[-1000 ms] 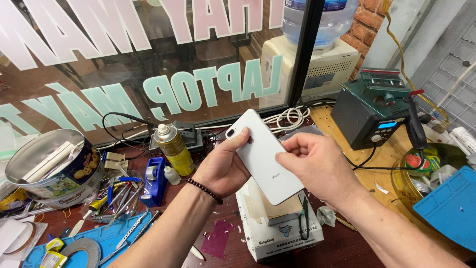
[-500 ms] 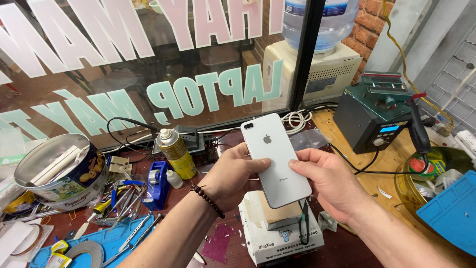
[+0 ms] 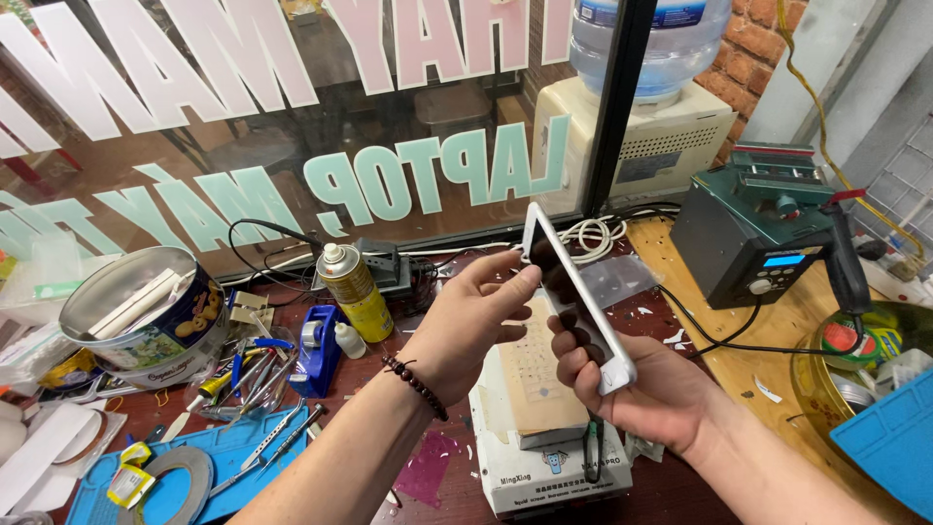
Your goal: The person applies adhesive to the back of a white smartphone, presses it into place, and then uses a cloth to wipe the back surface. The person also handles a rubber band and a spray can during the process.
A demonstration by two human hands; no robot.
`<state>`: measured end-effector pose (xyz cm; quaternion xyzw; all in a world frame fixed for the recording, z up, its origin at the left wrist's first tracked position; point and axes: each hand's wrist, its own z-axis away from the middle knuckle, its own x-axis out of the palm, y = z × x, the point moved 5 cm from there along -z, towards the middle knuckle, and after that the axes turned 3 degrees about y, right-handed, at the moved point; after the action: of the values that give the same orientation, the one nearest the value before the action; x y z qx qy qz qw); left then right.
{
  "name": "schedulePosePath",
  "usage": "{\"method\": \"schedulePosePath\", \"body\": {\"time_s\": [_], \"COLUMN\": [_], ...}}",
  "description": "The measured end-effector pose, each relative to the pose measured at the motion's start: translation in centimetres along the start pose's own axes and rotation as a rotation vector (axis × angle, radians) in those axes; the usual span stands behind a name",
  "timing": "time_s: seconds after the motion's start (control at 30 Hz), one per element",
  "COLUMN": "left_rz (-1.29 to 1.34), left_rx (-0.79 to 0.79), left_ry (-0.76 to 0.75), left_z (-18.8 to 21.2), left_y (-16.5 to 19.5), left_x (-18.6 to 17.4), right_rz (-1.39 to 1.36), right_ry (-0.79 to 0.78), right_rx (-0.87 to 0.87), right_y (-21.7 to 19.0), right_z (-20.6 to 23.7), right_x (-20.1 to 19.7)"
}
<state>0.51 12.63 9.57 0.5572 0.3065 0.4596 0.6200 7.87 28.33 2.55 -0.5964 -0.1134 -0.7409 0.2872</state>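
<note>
I hold a white smartphone between both hands above the bench, turned nearly edge-on so its dark screen side faces left. My left hand, with a bead bracelet at the wrist, pinches the phone's upper end with its fingertips. The lower end sits in my right hand, fingers wrapped around the edge. Directly beneath the phone stands a small white box-shaped machine with a tan pad on top.
A yellow spray can, a blue tape dispenser and several hand tools lie left. A round tin stands far left. A dark green soldering station sits right, a blue mat at the right edge, a lettered glass window behind.
The phone has been rotated from showing its white back flat to the camera to standing nearly edge-on. My left fingers moved to its upper end; my right hand now cups the bottom.
</note>
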Motion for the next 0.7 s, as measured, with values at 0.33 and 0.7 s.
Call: {"method": "schedulePosePath", "body": {"time_s": [0.33,0.7], "left_rz": [0.742,0.656], "left_rx": [-0.145,-0.073], "left_ry": [-0.262,-0.084], "left_z": [-2.1,-0.3], "left_y": [-3.4,-3.2], "left_x": [1.5,2.4], "right_rz": [1.252,1.577], "right_ry": [0.64,0.488], "right_rx": [-0.458,-0.919], "right_y": [-4.2,-3.2], "right_z": [1.3,3.8], "right_x": [2.3,8.3]}}
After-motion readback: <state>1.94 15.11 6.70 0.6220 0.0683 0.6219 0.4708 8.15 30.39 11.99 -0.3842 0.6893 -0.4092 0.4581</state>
